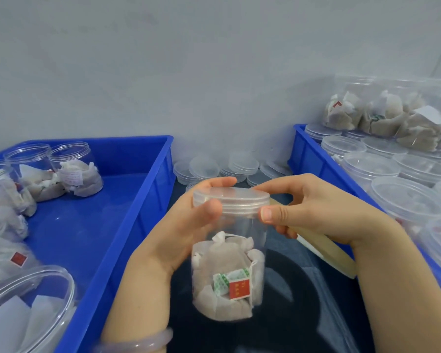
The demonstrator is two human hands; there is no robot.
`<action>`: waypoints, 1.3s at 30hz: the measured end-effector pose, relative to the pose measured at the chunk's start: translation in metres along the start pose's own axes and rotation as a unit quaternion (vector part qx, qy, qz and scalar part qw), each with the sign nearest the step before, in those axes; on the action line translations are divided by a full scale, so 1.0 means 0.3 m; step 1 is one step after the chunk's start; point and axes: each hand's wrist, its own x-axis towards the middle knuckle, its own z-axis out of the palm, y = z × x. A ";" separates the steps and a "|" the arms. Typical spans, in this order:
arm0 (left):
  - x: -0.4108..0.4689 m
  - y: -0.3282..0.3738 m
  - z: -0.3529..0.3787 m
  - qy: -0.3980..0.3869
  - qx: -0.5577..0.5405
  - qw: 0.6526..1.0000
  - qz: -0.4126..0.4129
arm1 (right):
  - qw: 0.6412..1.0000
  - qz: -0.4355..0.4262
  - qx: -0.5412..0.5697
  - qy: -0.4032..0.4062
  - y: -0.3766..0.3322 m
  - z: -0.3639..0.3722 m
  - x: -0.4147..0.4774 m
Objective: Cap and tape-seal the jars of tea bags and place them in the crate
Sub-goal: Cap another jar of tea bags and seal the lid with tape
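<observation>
Both left hand (186, 225) and right hand (323, 207) gripping lid (232, 200), clear jar (239, 231) beneath, red tag (239, 289) illegible

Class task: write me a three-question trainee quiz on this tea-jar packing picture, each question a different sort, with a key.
1. Fill in: the loose lids lie ____ the left crate and the right crate.
2. Which crate holds the open jars? A. the left crate B. the right crate
3. True or false: the lid sits on the jar that the left hand holds.
Key: 1 between; 2 A; 3 true.
</observation>
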 end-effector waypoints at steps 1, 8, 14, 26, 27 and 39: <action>0.000 0.011 0.000 0.039 0.063 0.997 0.006 | 1.000 0.004 -0.003 0.009 0.002 0.003 0.005; 0.002 0.013 -0.017 0.135 0.253 0.957 0.037 | 0.998 0.011 -0.053 0.038 0.011 0.027 0.034; -0.003 -0.033 -0.032 0.094 0.209 0.973 0.022 | 0.995 0.029 -0.085 -0.041 0.028 0.002 0.026; -0.009 -0.011 -0.035 0.028 0.203 0.978 0.025 | 0.993 0.025 -0.118 -0.003 0.023 -0.012 0.018; -0.015 -0.005 -0.035 0.021 0.217 0.976 0.017 | 0.992 0.031 -0.124 -0.005 0.026 -0.008 0.020; -0.020 0.066 0.042 0.022 0.523 0.843 -0.122 | 0.991 0.048 -0.105 -0.063 0.092 0.045 0.079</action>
